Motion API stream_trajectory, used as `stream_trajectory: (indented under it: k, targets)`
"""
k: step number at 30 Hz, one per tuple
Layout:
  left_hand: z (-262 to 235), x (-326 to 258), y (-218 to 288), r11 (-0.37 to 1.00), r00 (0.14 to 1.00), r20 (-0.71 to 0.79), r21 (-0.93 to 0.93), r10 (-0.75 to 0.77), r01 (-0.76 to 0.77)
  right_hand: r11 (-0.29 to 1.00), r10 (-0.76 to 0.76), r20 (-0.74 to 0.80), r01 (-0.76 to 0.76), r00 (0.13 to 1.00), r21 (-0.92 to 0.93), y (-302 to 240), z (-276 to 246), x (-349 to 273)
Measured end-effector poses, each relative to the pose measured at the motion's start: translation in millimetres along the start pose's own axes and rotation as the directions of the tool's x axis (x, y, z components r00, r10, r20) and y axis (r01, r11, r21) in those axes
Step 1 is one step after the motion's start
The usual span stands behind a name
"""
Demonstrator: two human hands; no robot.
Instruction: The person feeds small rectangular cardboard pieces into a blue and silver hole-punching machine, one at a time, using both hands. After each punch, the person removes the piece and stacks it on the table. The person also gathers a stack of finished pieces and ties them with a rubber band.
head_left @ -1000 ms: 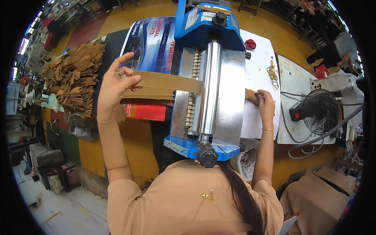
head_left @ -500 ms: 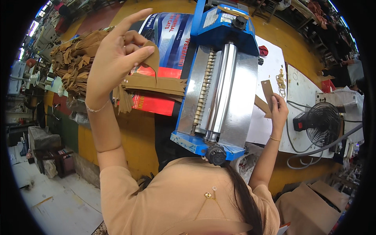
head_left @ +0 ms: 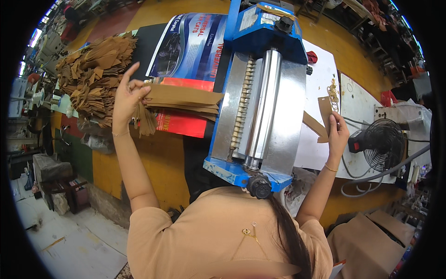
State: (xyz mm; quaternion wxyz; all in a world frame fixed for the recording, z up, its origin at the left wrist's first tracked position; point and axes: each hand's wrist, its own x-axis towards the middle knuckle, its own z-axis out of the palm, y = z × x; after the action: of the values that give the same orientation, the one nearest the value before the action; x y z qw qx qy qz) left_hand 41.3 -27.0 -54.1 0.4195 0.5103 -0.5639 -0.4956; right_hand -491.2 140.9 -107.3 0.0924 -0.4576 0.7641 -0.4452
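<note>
My left hand (head_left: 126, 103) pinches the left end of a brown strip (head_left: 186, 95), which lies along a stack of similar strips. The stack's right end reaches the left side of a blue roller machine (head_left: 262, 111) with shiny metal rollers and a row of rings. On the machine's other side, my right hand (head_left: 338, 132) grips a short brown piece (head_left: 326, 110) between thumb and fingers. Another brown strip (head_left: 314, 126) slants across the white surface, its lower end meeting the piece in my right hand.
A big heap of brown strips (head_left: 95, 69) sits at the far left, beside a printed blue cover sheet (head_left: 193, 46). Rubber bands (head_left: 332, 90) lie beyond my right hand. A black fan (head_left: 383, 145) with grey cables stands right; a cardboard box (head_left: 367, 242) is below.
My left hand has come down from above the stack, and the strip it held curled now lies flat along it. My right hand has shifted slightly right and down with its piece.
</note>
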Motion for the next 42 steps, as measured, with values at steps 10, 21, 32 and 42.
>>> stream_trajectory:
  k: [10, 21, 32, 42]
  targets:
    - [-40, 21, -104, 0.751, 0.988, -0.155, 0.655, 0.026, 0.083, 0.925, -0.09, 0.528, -0.126, 0.844, 0.359, -55, -16, 9]
    - [132, 6, -49, 0.896, 0.953, 0.208, 0.345, 0.218, -0.28, 0.997, -0.022, 0.717, 0.067, 0.697, -0.034, -88, 50, 33]
    - [208, 8, -24, 0.975, 0.881, 0.473, 0.186, 0.021, -0.123, 1.0, -0.014, 0.712, 0.005, 0.702, 0.014, -75, 36, 36]
    - [187, 16, -33, 0.983, 0.866, 0.466, 0.077, -0.181, 0.164, 0.982, 0.13, 0.525, -0.035, 0.841, -0.187, 24, 14, 29]
